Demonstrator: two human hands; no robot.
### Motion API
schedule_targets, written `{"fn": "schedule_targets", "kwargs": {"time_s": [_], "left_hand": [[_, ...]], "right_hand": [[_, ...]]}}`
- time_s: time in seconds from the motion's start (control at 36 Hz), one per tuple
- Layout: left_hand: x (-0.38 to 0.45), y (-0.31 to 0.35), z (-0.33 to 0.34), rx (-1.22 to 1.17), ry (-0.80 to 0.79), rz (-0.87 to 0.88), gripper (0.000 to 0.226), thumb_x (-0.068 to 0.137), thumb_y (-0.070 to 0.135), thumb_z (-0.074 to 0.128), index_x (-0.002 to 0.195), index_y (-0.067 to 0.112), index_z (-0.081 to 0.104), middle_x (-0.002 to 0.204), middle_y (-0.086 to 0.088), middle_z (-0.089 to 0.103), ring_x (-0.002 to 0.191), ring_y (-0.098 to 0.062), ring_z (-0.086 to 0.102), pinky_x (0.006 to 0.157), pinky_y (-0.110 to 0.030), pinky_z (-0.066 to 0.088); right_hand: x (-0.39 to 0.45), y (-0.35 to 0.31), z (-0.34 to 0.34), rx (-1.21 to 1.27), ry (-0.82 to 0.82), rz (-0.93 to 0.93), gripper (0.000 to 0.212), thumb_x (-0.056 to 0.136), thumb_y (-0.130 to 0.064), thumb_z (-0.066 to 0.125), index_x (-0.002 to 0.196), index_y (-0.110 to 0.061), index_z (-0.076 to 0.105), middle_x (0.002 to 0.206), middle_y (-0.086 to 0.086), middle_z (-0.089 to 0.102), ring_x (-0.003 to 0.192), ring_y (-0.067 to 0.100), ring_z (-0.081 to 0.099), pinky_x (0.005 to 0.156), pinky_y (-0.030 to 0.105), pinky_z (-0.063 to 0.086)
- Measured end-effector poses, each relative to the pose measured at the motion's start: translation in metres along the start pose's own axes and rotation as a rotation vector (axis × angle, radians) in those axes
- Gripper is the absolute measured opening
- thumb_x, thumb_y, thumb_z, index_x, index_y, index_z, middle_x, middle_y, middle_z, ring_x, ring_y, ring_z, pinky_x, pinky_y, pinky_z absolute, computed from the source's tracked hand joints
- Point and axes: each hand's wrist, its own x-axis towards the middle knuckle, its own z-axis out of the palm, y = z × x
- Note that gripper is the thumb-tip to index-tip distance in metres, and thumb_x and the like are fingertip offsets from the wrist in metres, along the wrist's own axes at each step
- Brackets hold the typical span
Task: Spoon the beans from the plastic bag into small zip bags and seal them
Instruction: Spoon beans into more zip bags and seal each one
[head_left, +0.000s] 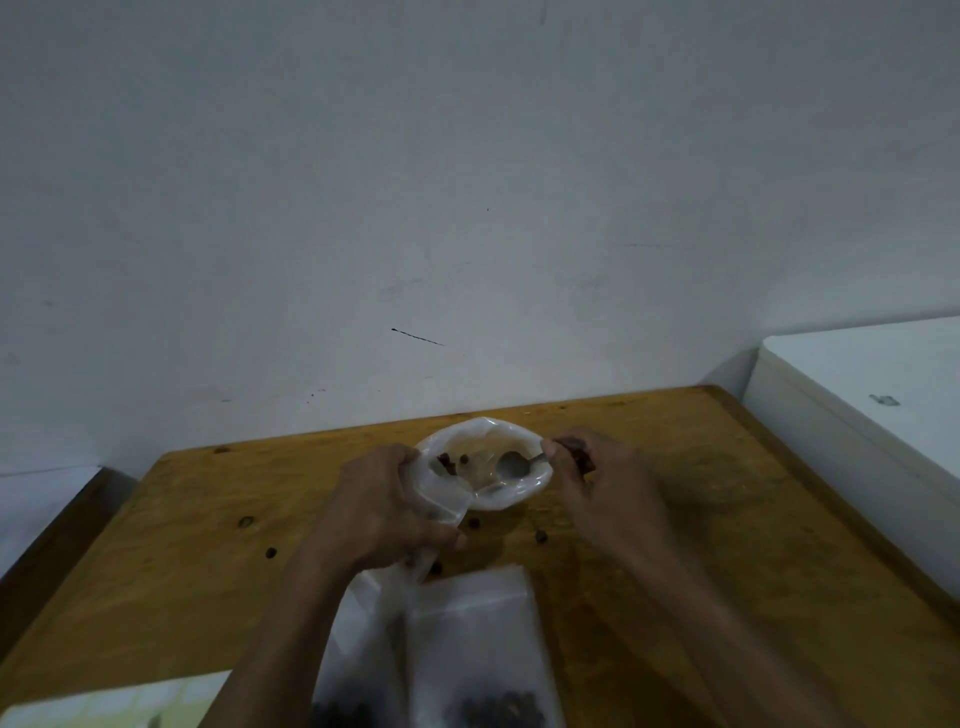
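Note:
A clear plastic bag (483, 439) lies open on the wooden table (701, 519), with a few dark beans (451, 461) left inside. My left hand (379, 512) grips the bag's left rim and a small zip bag (441, 506) against it. My right hand (597, 483) holds a spoon (514, 464) by its dark handle; the metal bowl is inside the plastic bag and looks empty. Two small zip bags (483, 654) with dark beans at the bottom lie near me between my forearms.
Several loose beans (541, 536) are scattered on the table around the bag. A white box-like surface (857, 395) stands to the right of the table. A white wall rises right behind the table. A pale sheet (119, 701) lies at the near left.

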Motion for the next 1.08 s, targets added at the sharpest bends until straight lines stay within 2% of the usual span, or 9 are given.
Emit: {"fn": "schedule_targets", "kwargs": {"time_s": [0.06,0.17,0.39,0.47,0.56,0.72,0.86,1.03,1.08], "left_hand": [[0.000,0.001,0.000,0.011,0.008,0.002,0.105,0.048,0.049,0.096,0.139,0.019,0.052,0.118,0.008,0.058,0.100,-0.010,0.053,0.067,-0.017,0.040],[-0.001,0.003,-0.001,0.023,0.002,-0.006,0.104,0.047,0.050,0.096,0.136,0.019,0.053,0.110,0.011,0.054,0.100,-0.012,0.054,0.076,-0.024,0.047],[-0.003,0.006,-0.003,0.022,-0.010,-0.021,0.102,0.049,0.049,0.095,0.136,0.020,0.052,0.108,0.011,0.053,0.097,-0.011,0.054,0.066,-0.019,0.043],[-0.003,0.006,-0.002,0.021,-0.015,-0.027,0.102,0.048,0.050,0.095,0.136,0.020,0.052,0.107,0.012,0.053,0.096,-0.010,0.054,0.065,-0.018,0.043],[-0.003,0.007,-0.002,0.032,-0.004,-0.022,0.102,0.049,0.051,0.095,0.136,0.020,0.052,0.106,0.011,0.054,0.095,-0.011,0.055,0.071,-0.023,0.048],[-0.003,0.007,-0.001,0.012,-0.009,-0.026,0.102,0.047,0.051,0.095,0.135,0.020,0.054,0.107,0.011,0.057,0.094,-0.010,0.056,0.065,-0.018,0.045],[-0.001,0.007,-0.001,0.003,-0.007,-0.023,0.102,0.045,0.052,0.095,0.133,0.021,0.055,0.106,0.011,0.059,0.088,-0.006,0.056,0.066,-0.019,0.048],[-0.001,0.005,-0.002,0.004,-0.003,-0.022,0.096,0.043,0.052,0.094,0.127,0.022,0.060,0.103,0.011,0.062,0.089,-0.007,0.059,0.075,-0.030,0.057],[-0.001,0.003,-0.002,-0.002,-0.006,-0.021,0.094,0.044,0.050,0.095,0.126,0.022,0.060,0.102,0.011,0.062,0.087,-0.005,0.058,0.072,-0.026,0.056]], "right_hand": [[0.001,-0.001,0.002,-0.026,-0.022,0.014,0.020,0.101,-0.034,0.055,0.108,-0.024,0.070,0.088,-0.006,0.069,0.077,0.007,0.063,0.063,0.030,0.054],[0.007,-0.004,0.005,0.010,0.027,0.082,0.020,0.101,-0.032,0.054,0.103,-0.021,0.071,0.082,-0.008,0.068,0.072,0.001,0.061,0.056,0.017,0.042],[0.026,-0.014,-0.012,-0.049,0.006,0.158,0.021,0.102,-0.027,0.053,0.091,-0.017,0.067,0.072,-0.011,0.059,0.065,0.000,0.053,0.048,0.011,0.031],[0.033,-0.012,-0.009,-0.044,-0.020,0.230,0.029,0.103,-0.028,0.052,0.085,-0.012,0.068,0.070,-0.001,0.066,0.063,0.009,0.060,0.051,0.022,0.043],[0.034,-0.006,0.000,0.084,0.020,0.336,0.033,0.101,-0.024,0.055,0.078,-0.005,0.071,0.070,0.009,0.073,0.067,0.021,0.071,0.065,0.037,0.059],[0.026,0.000,0.010,0.329,0.049,0.548,0.026,0.098,-0.014,0.058,0.075,-0.009,0.070,0.067,0.007,0.073,0.062,0.017,0.072,0.061,0.036,0.061],[0.021,0.004,0.015,0.468,0.093,0.683,0.016,0.097,-0.012,0.059,0.090,-0.002,0.070,0.069,0.009,0.072,0.054,0.011,0.066,0.047,0.022,0.048],[0.018,0.006,0.019,0.591,0.159,0.711,0.014,0.096,-0.015,0.062,0.092,-0.005,0.070,0.073,0.008,0.075,0.062,0.014,0.070,0.049,0.021,0.048],[0.017,0.004,0.018,0.608,0.191,0.702,0.013,0.097,-0.016,0.062,0.093,-0.006,0.070,0.076,0.008,0.075,0.062,0.012,0.070,0.048,0.020,0.048]]}}
